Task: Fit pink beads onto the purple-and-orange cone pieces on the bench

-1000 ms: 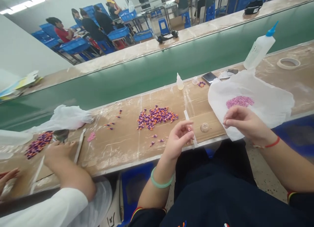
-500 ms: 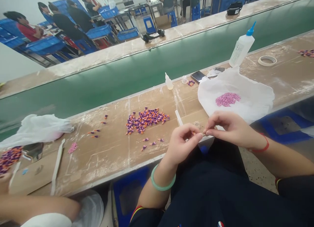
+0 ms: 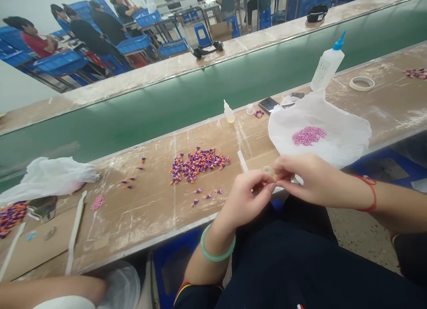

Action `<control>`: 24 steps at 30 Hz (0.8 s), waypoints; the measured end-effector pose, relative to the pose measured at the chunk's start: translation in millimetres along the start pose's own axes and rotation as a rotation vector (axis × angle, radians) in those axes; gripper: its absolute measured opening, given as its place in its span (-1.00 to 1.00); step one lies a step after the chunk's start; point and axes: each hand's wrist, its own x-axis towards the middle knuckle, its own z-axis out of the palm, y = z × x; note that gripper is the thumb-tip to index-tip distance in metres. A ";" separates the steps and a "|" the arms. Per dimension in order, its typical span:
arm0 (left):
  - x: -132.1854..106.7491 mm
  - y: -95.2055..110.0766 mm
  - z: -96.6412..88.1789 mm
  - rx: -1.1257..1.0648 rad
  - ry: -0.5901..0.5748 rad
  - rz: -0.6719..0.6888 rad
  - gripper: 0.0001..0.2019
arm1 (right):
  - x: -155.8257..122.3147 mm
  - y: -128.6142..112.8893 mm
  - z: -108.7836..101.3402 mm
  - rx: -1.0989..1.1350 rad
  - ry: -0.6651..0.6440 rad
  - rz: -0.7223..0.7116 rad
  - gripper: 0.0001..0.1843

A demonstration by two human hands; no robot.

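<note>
My left hand (image 3: 247,198) is closed in a pinch over the table's near edge, a green bangle on its wrist. Its fingertips meet those of my right hand (image 3: 302,178), which is also pinched. Something tiny and orange-pink (image 3: 264,183) shows at the left fingers, too small and covered to name. Just behind the fingertips lies a small clear round dish (image 3: 267,170). A pile of small purple-and-orange cone-shaped pieces (image 3: 200,164) lies left of my hands, with several loose ones nearer me. Beyond my right hand, pink bits (image 3: 308,135) rest on a white plastic sheet (image 3: 347,135).
A small dropper bottle (image 3: 228,112), a phone (image 3: 267,105), a large blue-tipped bottle (image 3: 328,66) and a tape roll (image 3: 362,83) stand or lie along the back. A green conveyor belt (image 3: 150,106) runs behind. At lower left is a co-worker's arm (image 3: 56,286).
My right hand and forearm have turned slightly, its fingertips shifting a little left against my left hand's. The co-worker's hand at the left edge has gone out of view.
</note>
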 end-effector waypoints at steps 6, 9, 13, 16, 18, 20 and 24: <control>1.8 -1.5 0.5 -0.016 -0.050 -0.016 -0.77 | 1.6 1.0 3.6 -0.090 -0.041 -0.094 -0.85; 1.4 -4.4 0.6 -0.116 -0.037 -0.059 -0.73 | 1.8 1.7 2.4 -0.004 -0.079 -0.063 -0.88; 0.3 -7.3 -1.9 -0.404 -0.035 -0.173 -0.70 | 1.5 4.1 3.8 0.096 0.020 -0.109 -0.89; 0.1 -8.7 -2.9 -0.543 -0.030 -0.243 -0.65 | 1.5 7.3 9.6 -0.030 0.165 -0.263 -0.87; 0.2 -9.7 -2.3 -0.586 -0.016 -0.274 -0.64 | 1.8 8.3 13.3 -0.128 0.215 -0.326 -0.88; 0.2 -9.9 -1.0 -0.598 0.003 -0.280 -0.67 | 2.3 7.6 14.8 -0.161 0.234 -0.321 -0.89; -0.8 -6.2 1.4 -0.407 0.104 -0.176 -0.76 | 3.6 3.5 12.1 0.075 0.119 -0.099 -0.90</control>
